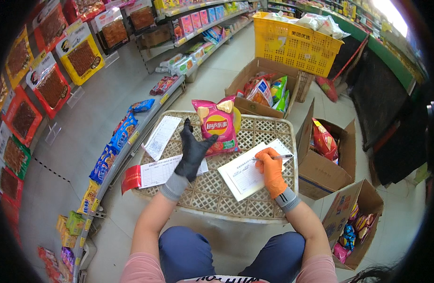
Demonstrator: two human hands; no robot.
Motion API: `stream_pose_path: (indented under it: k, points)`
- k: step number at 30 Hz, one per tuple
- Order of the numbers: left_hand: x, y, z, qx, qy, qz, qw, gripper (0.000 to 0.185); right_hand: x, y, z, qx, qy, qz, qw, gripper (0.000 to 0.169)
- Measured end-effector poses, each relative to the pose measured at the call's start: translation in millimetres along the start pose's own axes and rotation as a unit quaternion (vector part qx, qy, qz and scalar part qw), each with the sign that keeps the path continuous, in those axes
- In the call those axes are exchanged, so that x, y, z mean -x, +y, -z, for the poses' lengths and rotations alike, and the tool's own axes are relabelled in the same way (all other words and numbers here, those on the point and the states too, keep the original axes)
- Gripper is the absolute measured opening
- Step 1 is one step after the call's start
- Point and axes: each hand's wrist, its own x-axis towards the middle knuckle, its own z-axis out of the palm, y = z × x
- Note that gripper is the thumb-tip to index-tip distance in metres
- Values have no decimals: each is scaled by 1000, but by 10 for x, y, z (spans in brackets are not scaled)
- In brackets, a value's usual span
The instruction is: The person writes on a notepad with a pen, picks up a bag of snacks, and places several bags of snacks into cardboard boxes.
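Observation:
My left hand (194,152), in a black glove, has its thumb over the lower front of a pink Lay's chip bag (219,123); its fingers are spread at the bag's left, and whether it grips the bag is unclear. In an orange glove, my right hand (271,171) holds a pen (282,156) over a pad of printed forms (241,177) bearing handwriting. A paper slip (163,138) and another form with a red end (132,177) lie at the left. All rest on an upturned beige plastic crate (231,208). A yellow round thing shows partly behind the bag.
Cardboard boxes of snack bags stand beyond the crate (261,109) and at its right (323,177), (358,226). A yellow plastic basket (294,46) holds white bags. Snack shelves (132,138) run along the left. A red broom (326,88) leans at the back right.

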Motion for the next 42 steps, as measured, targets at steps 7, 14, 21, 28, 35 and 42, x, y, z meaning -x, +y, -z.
stream_pose_path:
  k: [7, 14, 21, 28, 35, 42]
  points:
    - [-194, -13, 13, 429, -278, 343, 788, 51, 21, -43, -4, 0, -9, -1, 1000, 9]
    - [-347, -177, 152, 482, -176, 362, 778, 44, -3, 13, 14, -15, -5, 8, 1000, 8]
    - [-319, -465, 194, 480, -191, 399, 758, 49, -11, 31, -5, -23, -6, 18, 1000, 9]
    - [-315, -596, 283, 435, -255, 408, 761, 52, 38, -27, -31, -6, -5, 3, 1000, 9]
    - [-349, -538, 348, 468, -290, 403, 731, 53, -1, 15, 14, -9, -6, 12, 1000, 8]
    - [-366, -476, 390, 445, -293, 409, 741, 51, 31, -31, -5, -13, -12, 10, 1000, 8]
